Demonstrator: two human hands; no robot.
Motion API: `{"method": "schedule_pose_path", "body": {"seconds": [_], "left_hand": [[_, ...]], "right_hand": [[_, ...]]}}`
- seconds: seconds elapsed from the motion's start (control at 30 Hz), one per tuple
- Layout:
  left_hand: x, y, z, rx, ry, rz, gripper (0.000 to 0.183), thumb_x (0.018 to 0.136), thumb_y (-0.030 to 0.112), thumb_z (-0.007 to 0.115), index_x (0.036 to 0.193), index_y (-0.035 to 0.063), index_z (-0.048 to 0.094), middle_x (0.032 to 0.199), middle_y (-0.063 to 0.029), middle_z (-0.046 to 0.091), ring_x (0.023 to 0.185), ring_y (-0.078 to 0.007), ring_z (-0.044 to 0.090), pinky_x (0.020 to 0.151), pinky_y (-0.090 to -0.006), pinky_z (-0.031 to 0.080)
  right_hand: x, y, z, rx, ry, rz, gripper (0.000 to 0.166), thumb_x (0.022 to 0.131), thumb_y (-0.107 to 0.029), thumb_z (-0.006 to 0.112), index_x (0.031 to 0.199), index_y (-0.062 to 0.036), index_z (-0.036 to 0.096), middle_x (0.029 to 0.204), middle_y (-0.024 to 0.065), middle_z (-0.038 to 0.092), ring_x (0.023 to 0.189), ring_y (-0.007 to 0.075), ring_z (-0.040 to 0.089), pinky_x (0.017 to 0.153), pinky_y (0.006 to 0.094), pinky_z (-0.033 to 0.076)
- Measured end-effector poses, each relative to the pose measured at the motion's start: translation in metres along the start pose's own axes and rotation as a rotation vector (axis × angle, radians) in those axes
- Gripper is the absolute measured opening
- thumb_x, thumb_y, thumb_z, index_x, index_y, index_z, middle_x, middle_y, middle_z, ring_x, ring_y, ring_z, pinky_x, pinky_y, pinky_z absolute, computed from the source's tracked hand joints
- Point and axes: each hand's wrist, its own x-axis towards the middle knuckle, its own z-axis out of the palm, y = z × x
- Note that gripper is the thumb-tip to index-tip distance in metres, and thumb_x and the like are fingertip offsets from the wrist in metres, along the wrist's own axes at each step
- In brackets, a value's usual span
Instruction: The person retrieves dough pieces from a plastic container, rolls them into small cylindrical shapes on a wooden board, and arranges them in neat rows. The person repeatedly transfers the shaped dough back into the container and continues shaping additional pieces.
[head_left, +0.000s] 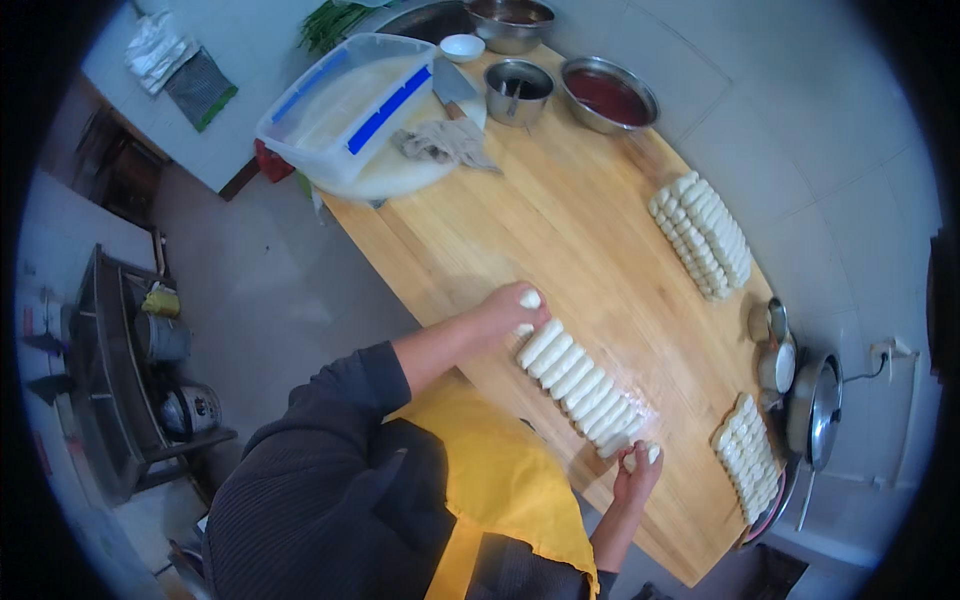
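A row of white dough rolls (581, 386) lies side by side on the wooden table (555, 225), near its front edge. My left hand (525, 307) is closed around a white dough roll (529, 298) at the upper-left end of the row. At the lower-right end, my right hand (639, 461) grips another dough roll (653, 452). The dough shows at both sides of each fist. A stacked block of dough rolls (701, 235) sits near the wall, and a further group of shiny rolls (748, 459) lies at the table's right end.
At the far left stand a clear plastic bin (352, 105), a grey cloth (446, 142) and a cleaver (452, 86). Beside them are a metal pot (519, 94) and a steel bowl of red liquid (609, 95). Metal cups (776, 366) and a lidded pan (816, 411) are at the right.
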Motion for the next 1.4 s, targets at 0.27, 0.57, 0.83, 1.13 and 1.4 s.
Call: {"method": "schedule_pose_path", "body": {"seconds": [0.27,0.57,0.83,1.13,1.4], "left_hand": [[0.024,0.037,-0.026,1.261,-0.034,0.143,0.033,0.081,0.027,0.073,0.103,0.0056,0.060,0.080,-0.0141,0.066,0.077,-0.0291,0.065,0.068,-0.0402,0.052],[-0.045,0.001,-0.034,1.683,-0.132,0.325,0.072,0.085,0.032,0.066,0.140,-0.0023,0.036,0.139,-0.0236,0.045,0.131,-0.0338,0.041,0.111,-0.0485,0.029],[0.067,0.004,-0.030,1.933,-0.077,0.407,0.060,0.096,0.033,0.048,0.140,-0.0064,0.035,0.145,-0.0233,0.039,0.135,-0.0358,0.036,0.111,-0.0495,0.027],[0.003,0.002,-0.023,1.796,-0.110,0.493,0.055,0.095,0.025,0.048,0.140,-0.0047,0.037,0.144,-0.0234,0.039,0.135,-0.0369,0.036,0.110,-0.0525,0.028],[-0.036,-0.011,-0.044,1.822,-0.153,0.582,0.055,0.094,0.027,0.050,0.141,0.0006,0.038,0.145,-0.0223,0.039,0.134,-0.0394,0.036,0.109,-0.0539,0.028]], "right_hand": [[0.056,-0.011,-0.047,-1.659,0.077,-0.453,0.039,0.084,-0.031,0.071,0.101,0.0009,0.056,0.078,0.0189,0.064,0.071,0.0363,0.062,0.064,0.0453,0.049],[-0.052,0.044,-0.039,-1.739,0.108,-0.632,0.067,0.089,-0.038,0.060,0.137,0.0044,0.038,0.136,0.0247,0.046,0.124,0.0436,0.044,0.107,0.0548,0.030],[0.064,-0.012,-0.025,-1.682,0.248,-0.677,0.063,0.095,-0.039,0.051,0.136,0.0071,0.041,0.139,0.0280,0.044,0.129,0.0434,0.041,0.107,0.0509,0.032],[0.025,0.006,-0.019,-1.725,0.192,-0.601,0.056,0.095,-0.035,0.047,0.135,0.0039,0.043,0.141,0.0276,0.041,0.129,0.0489,0.038,0.107,0.0551,0.030],[-0.020,0.014,-0.012,-1.720,0.095,-0.470,0.056,0.092,-0.037,0.052,0.141,-0.0123,0.045,0.144,0.0266,0.037,0.129,0.0519,0.035,0.107,0.0580,0.026]]}}
